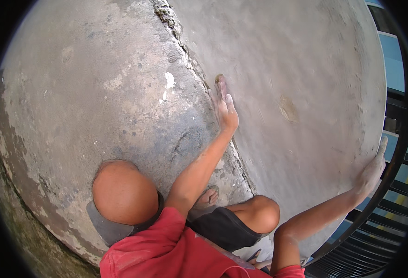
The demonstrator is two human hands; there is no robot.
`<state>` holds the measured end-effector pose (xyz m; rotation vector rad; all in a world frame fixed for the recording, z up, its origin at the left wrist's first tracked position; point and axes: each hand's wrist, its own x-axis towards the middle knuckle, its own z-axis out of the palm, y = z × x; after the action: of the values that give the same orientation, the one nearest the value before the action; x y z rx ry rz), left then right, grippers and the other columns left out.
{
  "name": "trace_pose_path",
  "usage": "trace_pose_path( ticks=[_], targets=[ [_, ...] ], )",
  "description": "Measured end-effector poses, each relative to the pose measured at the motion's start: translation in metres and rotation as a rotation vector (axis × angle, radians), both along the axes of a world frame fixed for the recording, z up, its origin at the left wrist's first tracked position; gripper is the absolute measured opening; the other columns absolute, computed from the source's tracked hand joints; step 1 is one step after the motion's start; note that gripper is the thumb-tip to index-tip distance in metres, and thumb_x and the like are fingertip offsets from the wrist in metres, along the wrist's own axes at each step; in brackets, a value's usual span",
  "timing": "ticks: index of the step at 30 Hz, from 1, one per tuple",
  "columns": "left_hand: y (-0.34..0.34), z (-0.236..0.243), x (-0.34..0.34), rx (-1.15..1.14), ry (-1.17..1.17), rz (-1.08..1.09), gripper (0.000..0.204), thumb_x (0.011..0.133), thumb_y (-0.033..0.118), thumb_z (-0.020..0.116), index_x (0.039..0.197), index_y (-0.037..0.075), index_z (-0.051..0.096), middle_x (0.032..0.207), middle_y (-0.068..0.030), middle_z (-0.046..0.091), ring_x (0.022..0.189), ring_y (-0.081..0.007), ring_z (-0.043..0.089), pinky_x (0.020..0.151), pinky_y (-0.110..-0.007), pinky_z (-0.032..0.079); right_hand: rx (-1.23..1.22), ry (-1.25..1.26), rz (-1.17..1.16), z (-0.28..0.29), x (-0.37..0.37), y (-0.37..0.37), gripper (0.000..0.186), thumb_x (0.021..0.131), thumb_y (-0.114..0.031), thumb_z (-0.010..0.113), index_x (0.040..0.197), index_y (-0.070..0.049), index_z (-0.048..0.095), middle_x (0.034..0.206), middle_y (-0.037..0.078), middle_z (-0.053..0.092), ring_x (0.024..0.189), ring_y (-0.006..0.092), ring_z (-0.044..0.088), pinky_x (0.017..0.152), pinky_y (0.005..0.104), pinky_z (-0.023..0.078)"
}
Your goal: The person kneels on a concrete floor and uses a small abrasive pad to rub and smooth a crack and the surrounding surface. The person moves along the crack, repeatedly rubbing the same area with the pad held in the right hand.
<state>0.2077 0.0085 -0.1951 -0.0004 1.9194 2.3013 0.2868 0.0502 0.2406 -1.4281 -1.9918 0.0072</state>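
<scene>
My left hand (226, 112), dusted pale, is on the seam (238, 164) where the rough, cracked concrete (143, 83) meets a smoother grey surface (296, 65). Its fingers are closed round a narrow pinkish-brown piece (220, 82) at the fingertips, too indistinct to name. My right hand (372, 167), coated in grey dust, rests with fingers stretched along the smooth surface's right edge, beside the black railing.
A black barred railing (398, 157) curves along the right, with blue surfaces (389, 65) beyond it. My bare knees (259, 213) and sandalled foot (207, 197) are on the worn concrete. A darker, mossy strip (23, 204) runs along the lower left.
</scene>
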Motion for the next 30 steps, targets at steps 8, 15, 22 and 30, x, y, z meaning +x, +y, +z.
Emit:
trace_pose_path(
  ticks=[8, 15, 22, 30],
  targets=[
    [-0.018, -0.061, -0.109, 0.117, -0.548, 0.047, 0.069, 0.117, 0.046, 0.038, 0.154, -0.011, 0.048, 0.172, -0.0311, 0.027, 0.16, -0.0421, 0.029, 0.132, -0.047, 0.029, 0.039, -0.065, 0.015, 0.001, -0.003, 0.008, 0.094, 0.096, -0.084, 0.05, 0.147, -0.007, 0.07, 0.142, 0.016, 0.072, 0.132, 0.0332, 0.067, 0.119, 0.047, 0.044],
    [-0.073, -0.011, -0.064, 1.258, -0.72, 0.116, 0.053, 0.115, 0.043, 0.051, 0.152, 0.005, 0.054, 0.147, -0.011, 0.06, 0.142, -0.0215, 0.05, 0.128, -0.042, 0.029, 0.074, -0.118, -0.039, 0.0, -0.006, 0.003, 0.101, 0.093, -0.088, 0.048, 0.152, -0.009, 0.066, 0.147, 0.02, 0.069, 0.14, 0.0356, 0.062, 0.123, 0.0503, 0.041],
    [-0.074, 0.05, 0.006, 1.294, -0.843, -0.126, 0.071, 0.115, 0.042, 0.051, 0.169, 0.003, 0.027, 0.174, -0.0128, 0.029, 0.163, -0.025, 0.023, 0.137, -0.045, 0.015, 0.085, -0.191, -0.04, 0.011, 0.014, 0.016, 0.109, 0.09, -0.093, 0.045, 0.156, -0.008, 0.061, 0.154, 0.022, 0.063, 0.148, 0.0394, 0.055, 0.125, 0.0541, 0.038],
    [-0.104, 0.063, 0.039, 1.356, -0.763, -0.283, 0.06, 0.116, 0.037, 0.05, 0.164, 0.004, 0.036, 0.167, -0.0086, 0.044, 0.159, -0.0226, 0.034, 0.135, -0.049, 0.02, 0.301, -0.212, 0.071, 0.006, 0.015, 0.009, 0.08, 0.102, -0.071, 0.054, 0.148, -0.006, 0.067, 0.147, 0.021, 0.068, 0.142, 0.0372, 0.06, 0.123, 0.0504, 0.038]
  ],
)
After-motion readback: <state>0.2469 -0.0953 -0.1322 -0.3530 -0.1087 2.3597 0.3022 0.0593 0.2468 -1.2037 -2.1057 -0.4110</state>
